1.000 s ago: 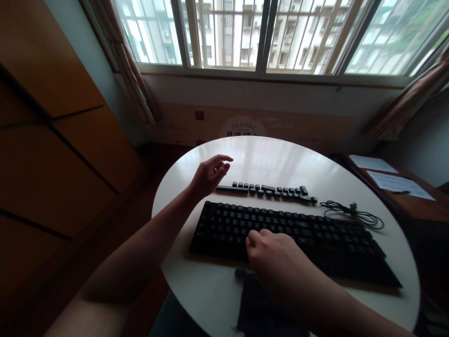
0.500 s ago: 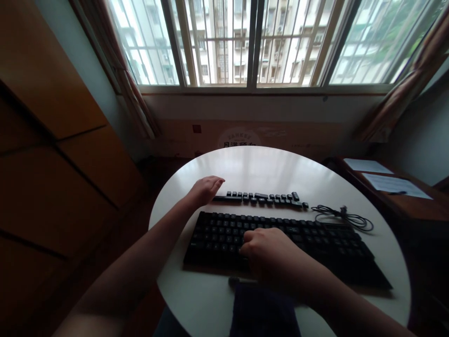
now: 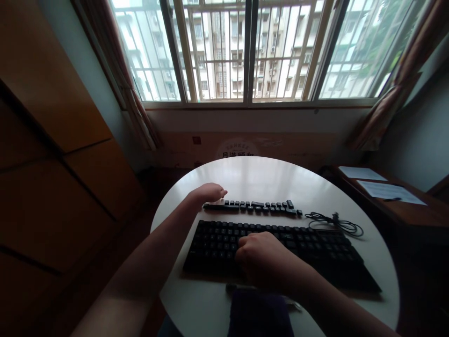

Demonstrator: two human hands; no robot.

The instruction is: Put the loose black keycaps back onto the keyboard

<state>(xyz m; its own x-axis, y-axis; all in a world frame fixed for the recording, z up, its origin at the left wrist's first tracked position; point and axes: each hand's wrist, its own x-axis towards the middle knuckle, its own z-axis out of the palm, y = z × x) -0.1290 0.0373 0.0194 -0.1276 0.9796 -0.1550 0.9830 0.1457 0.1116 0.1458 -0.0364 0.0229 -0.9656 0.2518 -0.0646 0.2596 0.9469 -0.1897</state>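
Head view: the left hand (image 3: 208,193) was raised a second ago. It has now come down flat on the table (image 3: 259,173), fingers stretched and close together, at the 9 o'clock end of the row of loose keys (image 3: 256,206). So it is now beside the keys, but I cannot tell whether it touches them. The keyboard (image 3: 315,248) lies at 6 o'clock of this row, with a cable (image 3: 333,222) at its 3 o'clock side. The right hand (image 3: 261,255) stays on the keyboard, fingers curled under; whether it holds something, I cannot tell.

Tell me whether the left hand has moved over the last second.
Yes. Judged against the row of loose keycaps, the left hand has come down from a raised pose to that row's left end, fingers flatter.
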